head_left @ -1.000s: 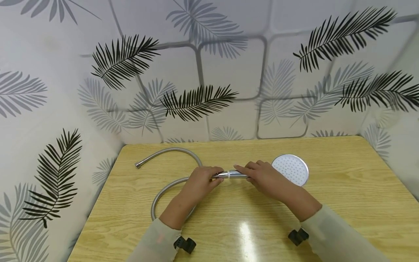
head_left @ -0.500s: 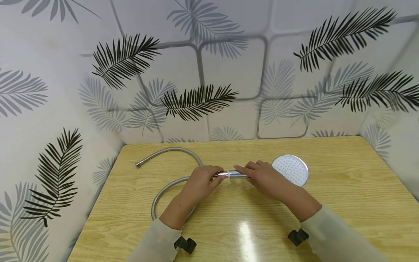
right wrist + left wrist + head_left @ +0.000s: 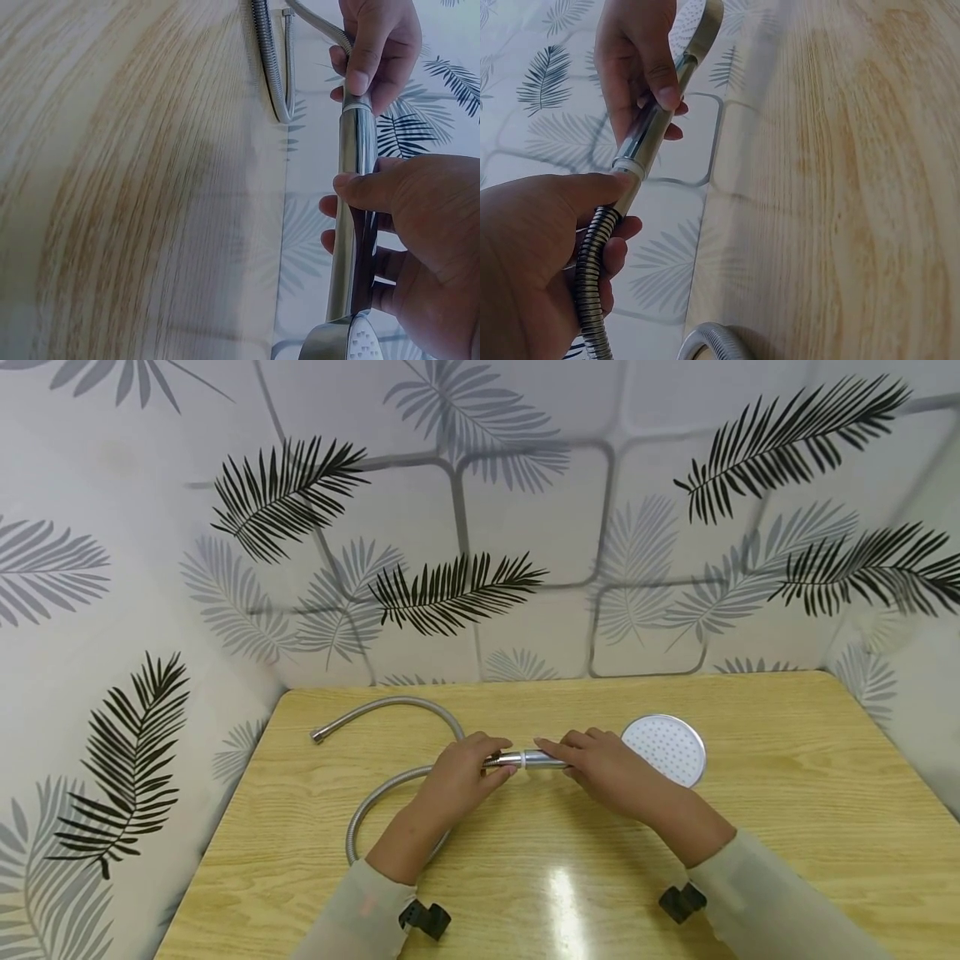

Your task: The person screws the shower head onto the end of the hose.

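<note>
In the head view, my left hand (image 3: 457,781) pinches the metal end fitting (image 3: 507,760) of a ribbed steel shower hose (image 3: 363,817). My right hand (image 3: 611,772) holds the chrome handle (image 3: 545,760) of a shower head, whose round white sprayer face (image 3: 665,749) shows beyond that hand. Fitting and handle meet in line at a white ring (image 3: 629,166), seen closely in the left wrist view. Thumb and fingers of the right hand (image 3: 435,240) wrap the handle in the right wrist view. Whether the thread is tight is hidden.
The hose loops over the left part of the wooden table (image 3: 787,793), its loose end nut (image 3: 317,737) lying toward the back left. A leaf-patterned wall (image 3: 525,635) rises behind the table. Black camera mounts (image 3: 425,919) sit at both wrists.
The left fingers shift slightly on the fitting, the index finger lifting a little and the thumb reaching toward the white ring. The right hand and shower head stay almost still.
</note>
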The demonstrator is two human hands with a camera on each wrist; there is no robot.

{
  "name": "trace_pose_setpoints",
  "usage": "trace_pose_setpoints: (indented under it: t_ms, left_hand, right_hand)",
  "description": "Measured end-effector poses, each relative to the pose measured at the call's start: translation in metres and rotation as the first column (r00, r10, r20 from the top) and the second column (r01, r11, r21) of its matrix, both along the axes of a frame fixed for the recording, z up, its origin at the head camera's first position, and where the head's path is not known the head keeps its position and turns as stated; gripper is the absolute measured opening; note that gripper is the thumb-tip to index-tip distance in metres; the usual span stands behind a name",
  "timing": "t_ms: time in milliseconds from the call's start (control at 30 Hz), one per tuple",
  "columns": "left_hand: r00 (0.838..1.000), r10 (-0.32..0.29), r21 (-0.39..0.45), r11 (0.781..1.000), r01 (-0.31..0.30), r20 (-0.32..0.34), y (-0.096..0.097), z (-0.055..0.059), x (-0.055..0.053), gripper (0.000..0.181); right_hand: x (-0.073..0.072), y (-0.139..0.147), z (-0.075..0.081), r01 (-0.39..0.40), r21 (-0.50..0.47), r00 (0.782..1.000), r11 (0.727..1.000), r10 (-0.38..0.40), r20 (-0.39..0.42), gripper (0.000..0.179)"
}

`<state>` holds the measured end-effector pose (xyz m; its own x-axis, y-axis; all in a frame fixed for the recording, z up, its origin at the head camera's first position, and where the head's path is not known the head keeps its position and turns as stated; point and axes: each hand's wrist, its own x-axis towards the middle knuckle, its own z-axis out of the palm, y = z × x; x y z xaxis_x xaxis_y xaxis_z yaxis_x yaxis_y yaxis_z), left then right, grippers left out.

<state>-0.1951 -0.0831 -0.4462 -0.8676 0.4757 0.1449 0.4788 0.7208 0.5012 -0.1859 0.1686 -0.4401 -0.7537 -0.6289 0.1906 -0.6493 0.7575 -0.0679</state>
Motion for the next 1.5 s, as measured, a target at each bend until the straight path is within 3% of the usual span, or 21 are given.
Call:
trace_pose_setpoints:
  t_ms: [300, 567, 933, 1133, 1500]
  left_hand:
    - [0.999, -0.009, -0.004, 1.0, 0.01, 0.043, 0.001, 0.001, -0.001, 0.036]
    - [0.999, -0.034, -0.024, 0.999, 0.034, -0.003, 0.002, 0.0, -0.001, 0.026]
    - [0.999, -0.018, 0.04, 0.999, 0.017, 0.031, 0.002, -0.004, 0.0, 0.024]
    - [1.0, -0.003, 0.05, 0.999, 0.002, 0.006, 0.003, -0.008, 0.0, 0.023]
    - [1.0, -0.025, 0.086, 0.996, 0.026, -0.013, 0.002, -0.011, -0.001, 0.025]
  right_hand:
    - [-0.001, -0.001, 0.002, 0.005, 0.01, 1.0, 1.0, -0.004, -0.002, 0.056]
    - [0.0, -0.001, 0.002, 0.004, 0.007, 1.0, 1.0, -0.004, 0.005, 0.057]
    - [-0.001, -0.002, 0.001, 0.005, 0.007, 1.0, 1.0, -0.005, 0.02, 0.057]
    - [-0.002, -0.002, 0.0, 0.0, 0.001, 1.0, 1.0, 0.0, 0.012, 0.056]
    - [0.0, -0.002, -0.002, 0.005, 0.004, 1.0, 1.0, -0.005, 0.026, 0.057]
